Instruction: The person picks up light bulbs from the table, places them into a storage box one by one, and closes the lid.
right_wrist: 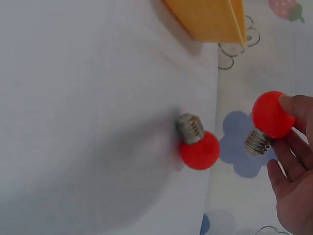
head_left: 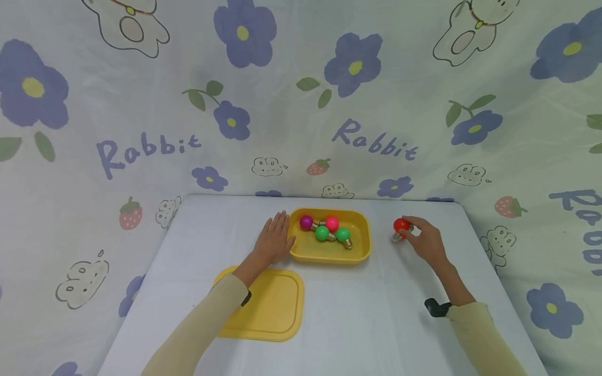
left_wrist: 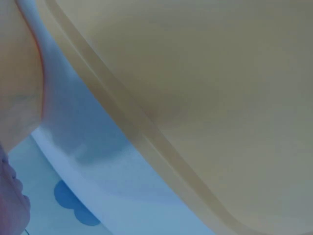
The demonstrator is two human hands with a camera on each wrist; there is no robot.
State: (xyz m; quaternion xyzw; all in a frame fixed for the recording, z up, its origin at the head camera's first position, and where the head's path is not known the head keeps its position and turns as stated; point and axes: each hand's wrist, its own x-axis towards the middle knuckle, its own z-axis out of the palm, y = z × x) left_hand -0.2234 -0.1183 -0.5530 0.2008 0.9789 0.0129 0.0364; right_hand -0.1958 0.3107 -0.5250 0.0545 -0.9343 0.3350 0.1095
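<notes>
My right hand (head_left: 427, 243) pinches a red light bulb (right_wrist: 273, 115) by its globe, its metal screw base sticking out below the fingers. A second red bulb (right_wrist: 200, 151) lies on the table beneath it; in the head view the two overlap. My left hand (head_left: 273, 241) lies flat with straight fingers at the left side of a yellow box (head_left: 329, 259), thumb right at its rim. Inside the box are a purple bulb (head_left: 306, 222), a pink bulb (head_left: 332, 224) and two green ones, one a green bulb (head_left: 322, 233) near the middle.
A flat yellow lid (head_left: 270, 308) rests on the white table (head_left: 352, 313), partly covered by my left forearm. Behind the table hangs a patterned cloth (head_left: 282, 104) with flowers and rabbits; its side parts flank the table.
</notes>
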